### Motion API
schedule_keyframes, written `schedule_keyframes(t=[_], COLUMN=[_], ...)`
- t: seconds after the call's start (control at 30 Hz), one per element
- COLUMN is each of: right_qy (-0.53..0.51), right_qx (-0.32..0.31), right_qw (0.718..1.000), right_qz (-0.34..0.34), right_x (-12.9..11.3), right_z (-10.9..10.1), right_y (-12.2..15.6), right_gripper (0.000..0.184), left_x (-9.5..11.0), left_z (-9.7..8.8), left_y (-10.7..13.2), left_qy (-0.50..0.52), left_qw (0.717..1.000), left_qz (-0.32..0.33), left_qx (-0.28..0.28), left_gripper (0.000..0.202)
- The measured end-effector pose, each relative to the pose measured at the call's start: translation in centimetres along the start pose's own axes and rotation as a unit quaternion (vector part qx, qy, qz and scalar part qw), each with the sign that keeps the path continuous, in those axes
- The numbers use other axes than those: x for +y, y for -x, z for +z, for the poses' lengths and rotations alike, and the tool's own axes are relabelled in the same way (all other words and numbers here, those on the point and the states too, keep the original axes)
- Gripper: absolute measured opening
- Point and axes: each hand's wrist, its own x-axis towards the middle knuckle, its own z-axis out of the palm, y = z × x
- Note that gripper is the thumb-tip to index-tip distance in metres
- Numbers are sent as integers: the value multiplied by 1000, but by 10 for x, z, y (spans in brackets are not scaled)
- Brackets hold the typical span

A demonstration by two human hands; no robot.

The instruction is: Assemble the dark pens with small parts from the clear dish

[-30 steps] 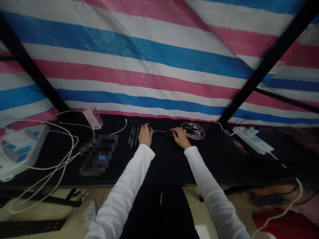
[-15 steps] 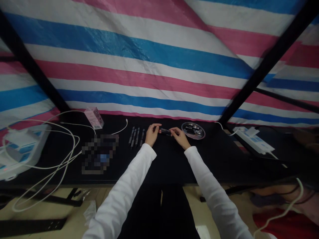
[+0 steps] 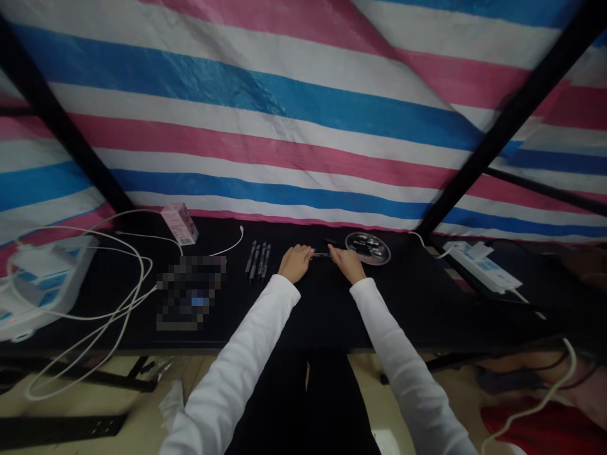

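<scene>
My left hand [image 3: 295,263] and my right hand [image 3: 348,263] are close together over the black table, both closed on the two ends of a slim pen [image 3: 322,255]. It lies about level between my fingers, and its ends are hidden by them. Just beyond my right fingers a small dark piece [image 3: 331,241] rests on the table, too dim to name. Several grey-black pens [image 3: 258,260] lie side by side to the left of my left hand. A round metal dish [image 3: 387,254] holding small dark and shiny parts stands right of my right hand.
On the left are a pink box [image 3: 179,224], a blurred-out flat object [image 3: 191,294], a white power strip [image 3: 80,272] and looped white cables [image 3: 137,294]. Another power strip [image 3: 488,268] lies at the right. A striped sheet [image 3: 294,126] hangs behind the table [image 3: 322,316].
My left hand has turned more palm-down, and the pen shows as a thin line between my hands. A dark piece now lies beyond my right hand. The rightmost pen sits closer to the others.
</scene>
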Motion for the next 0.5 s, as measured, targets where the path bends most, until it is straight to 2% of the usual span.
schedule_keyframes(t=[0.13, 0.23, 0.33, 0.43, 0.5], right_qy=[20, 1, 6, 20, 32], right_qx=[4, 27, 44, 39, 2], right_qw=[999, 998, 998, 999, 999], right_qz=[-38, -54, -44, -16, -5], right_x=[-9, -12, -11, -2, 5], right_z=[-7, -11, -13, -11, -9], right_y=[0, 3, 7, 7, 5], right_gripper=[40, 27, 43, 38, 42], left_x=[-3, -8, -11, -12, -12], left_z=[2, 3, 2, 1, 1], left_y=[0, 1, 1, 1, 1], left_qy=[44, 48, 24, -5, -14], left_qw=[996, 994, 997, 999, 999], left_qz=[-62, -91, -77, -47, -38], left_qx=[-38, -32, -11, 3, 11], left_gripper=[40, 39, 34, 33, 34])
